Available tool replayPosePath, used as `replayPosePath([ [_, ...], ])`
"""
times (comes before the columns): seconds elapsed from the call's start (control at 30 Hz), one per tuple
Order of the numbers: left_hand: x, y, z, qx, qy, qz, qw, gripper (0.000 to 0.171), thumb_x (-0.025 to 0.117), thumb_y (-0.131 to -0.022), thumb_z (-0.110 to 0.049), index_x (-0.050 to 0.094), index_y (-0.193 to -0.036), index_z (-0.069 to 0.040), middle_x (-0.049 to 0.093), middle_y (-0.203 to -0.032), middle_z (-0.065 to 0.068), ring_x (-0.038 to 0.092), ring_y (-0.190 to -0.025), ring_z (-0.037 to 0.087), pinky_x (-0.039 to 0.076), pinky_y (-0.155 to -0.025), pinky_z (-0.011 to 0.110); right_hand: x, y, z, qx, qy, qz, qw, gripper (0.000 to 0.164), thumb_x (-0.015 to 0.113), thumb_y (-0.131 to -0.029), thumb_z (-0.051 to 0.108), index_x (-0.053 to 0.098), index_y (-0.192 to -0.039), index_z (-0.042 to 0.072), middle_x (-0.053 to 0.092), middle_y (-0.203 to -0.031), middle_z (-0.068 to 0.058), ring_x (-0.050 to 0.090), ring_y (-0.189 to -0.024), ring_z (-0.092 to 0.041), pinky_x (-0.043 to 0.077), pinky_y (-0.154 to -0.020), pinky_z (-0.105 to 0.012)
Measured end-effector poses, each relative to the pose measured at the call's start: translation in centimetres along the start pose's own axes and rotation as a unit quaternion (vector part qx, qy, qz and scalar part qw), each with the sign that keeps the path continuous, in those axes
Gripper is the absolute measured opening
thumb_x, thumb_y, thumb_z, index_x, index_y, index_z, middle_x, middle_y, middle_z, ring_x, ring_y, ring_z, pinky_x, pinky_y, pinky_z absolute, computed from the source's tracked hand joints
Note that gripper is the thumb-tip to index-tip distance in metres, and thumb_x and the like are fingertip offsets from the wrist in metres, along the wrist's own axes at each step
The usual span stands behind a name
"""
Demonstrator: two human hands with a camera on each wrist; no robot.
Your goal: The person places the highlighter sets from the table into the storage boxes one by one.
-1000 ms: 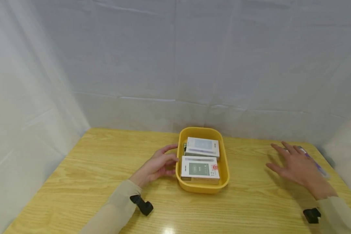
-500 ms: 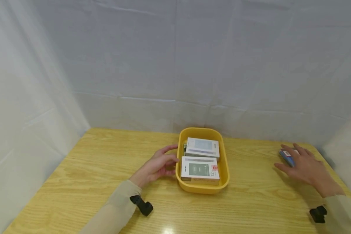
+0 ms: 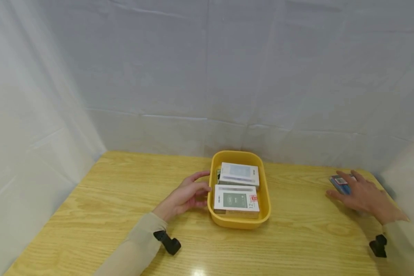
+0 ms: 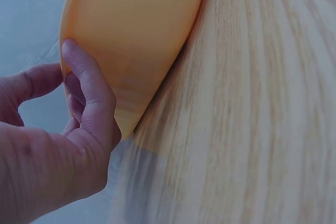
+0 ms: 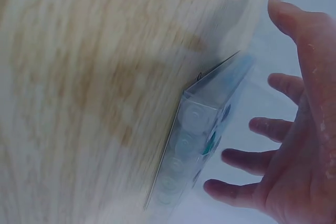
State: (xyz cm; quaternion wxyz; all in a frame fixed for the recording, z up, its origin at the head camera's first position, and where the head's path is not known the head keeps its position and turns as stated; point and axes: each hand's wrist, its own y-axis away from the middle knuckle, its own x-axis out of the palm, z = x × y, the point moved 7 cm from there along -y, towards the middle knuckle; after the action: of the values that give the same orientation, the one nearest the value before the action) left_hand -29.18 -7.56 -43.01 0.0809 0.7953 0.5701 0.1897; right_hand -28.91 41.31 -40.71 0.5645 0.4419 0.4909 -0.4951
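Against the left outer side of a yellow plastic bin [image 3: 263, 195], my left hand [image 3: 184, 195] rests its fingertips; thumb and fingers meet the rim and wall in the left wrist view, loosely bent. Two white boxes with green-grey labels lie inside, a near box [image 3: 239, 199] and a far box [image 3: 239, 172]. At the far right, my right hand [image 3: 362, 195] hovers over or lightly touches a flat clear plastic pack [image 3: 341, 184], blue with a red-and-white label. In the right wrist view several round pieces show through the pack's side, and the fingers are spread apart from it.
The bin and pack both lie on a wood-grain table [image 3: 296, 237]. A pale plastic sheet [image 3: 207, 76] hangs behind the table and along both sides. Part of another item [image 3: 218, 174] shows beneath the far box in the bin.
My right hand has moved slightly right and lower over the pack, whose blue labelled end now shows left of the fingers. My left hand and the bin have stayed in place.
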Motion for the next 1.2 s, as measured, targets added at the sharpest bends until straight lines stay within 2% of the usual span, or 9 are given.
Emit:
replayPosePath([
  [0.13,0.0,-0.1,0.1,0.001,0.000,-0.002,1.0000,0.063,0.060,-0.094,-0.007,0.042,-0.153,-0.018,0.059,-0.140,0.018,0.064,-0.102,0.021,0.057,-0.069,0.030,0.4,-0.2,-0.4,0.000,0.005,0.019,1.000,0.090,0.054,-0.097,0.062,0.036,-0.149,-0.009,0.031,-0.142,-0.052,0.056,-0.103,-0.067,0.046,-0.080,-0.072],
  [0.23,0.0,-0.1,0.2,0.001,-0.001,-0.001,1.0000,0.063,0.060,-0.094,-0.007,0.042,-0.153,-0.018,0.060,-0.139,0.018,0.064,-0.102,0.021,0.057,-0.069,0.030,0.4,-0.3,-0.5,-0.005,0.012,0.017,1.000,0.088,0.054,-0.097,0.062,0.040,-0.147,-0.010,0.035,-0.140,-0.051,0.058,-0.102,-0.065,0.047,-0.080,-0.071],
  [0.47,0.0,-0.1,0.2,0.001,0.000,0.000,1.0000,0.063,0.061,-0.094,-0.007,0.042,-0.153,-0.018,0.060,-0.139,0.018,0.064,-0.100,0.020,0.058,-0.069,0.030,0.3,-0.7,-1.2,-0.012,0.025,0.031,0.999,0.086,0.051,-0.098,0.061,0.043,-0.146,-0.009,0.050,-0.136,-0.044,0.044,-0.122,-0.064,0.036,-0.093,-0.077],
  [0.63,0.0,0.0,0.1,0.001,-0.001,0.000,1.0000,0.063,0.061,-0.094,-0.007,0.042,-0.153,-0.019,0.059,-0.141,0.019,0.065,-0.102,0.021,0.058,-0.070,0.030,0.4,-0.8,-1.8,-0.001,0.052,0.047,0.998,0.085,0.047,-0.099,0.064,0.042,-0.147,-0.006,0.058,-0.131,-0.041,0.046,-0.120,-0.064,0.034,-0.094,-0.076],
  [0.87,0.1,0.1,-0.1,0.001,0.000,0.001,1.0000,0.063,0.061,-0.094,-0.007,0.042,-0.153,-0.018,0.058,-0.142,0.019,0.064,-0.102,0.021,0.058,-0.071,0.031,0.5,-0.8,-2.3,0.002,0.051,0.026,0.998,0.080,0.052,-0.098,0.059,0.042,-0.145,-0.005,0.055,-0.128,-0.044,0.047,-0.116,-0.066,0.038,-0.087,-0.076],
  [1.03,0.1,0.1,-0.2,0.000,0.003,0.002,1.0000,0.064,0.060,-0.094,-0.007,0.041,-0.153,-0.018,0.059,-0.140,0.019,0.064,-0.101,0.020,0.058,-0.070,0.031,0.7,-0.8,-2.7,0.010,0.020,0.035,0.999,0.077,0.053,-0.099,0.053,0.035,-0.151,-0.001,0.046,-0.131,-0.051,0.041,-0.118,-0.068,0.045,-0.080,-0.073],
  [1.2,0.1,0.1,-0.1,0.001,0.001,0.001,1.0000,0.064,0.061,-0.093,-0.007,0.041,-0.153,-0.018,0.059,-0.139,0.018,0.064,-0.100,0.020,0.057,-0.069,0.031,0.8,-0.8,-2.9,0.002,0.017,0.041,0.999,0.075,0.055,-0.099,0.047,0.031,-0.153,0.000,0.042,-0.131,-0.053,0.039,-0.119,-0.068,0.049,-0.076,-0.071],
])
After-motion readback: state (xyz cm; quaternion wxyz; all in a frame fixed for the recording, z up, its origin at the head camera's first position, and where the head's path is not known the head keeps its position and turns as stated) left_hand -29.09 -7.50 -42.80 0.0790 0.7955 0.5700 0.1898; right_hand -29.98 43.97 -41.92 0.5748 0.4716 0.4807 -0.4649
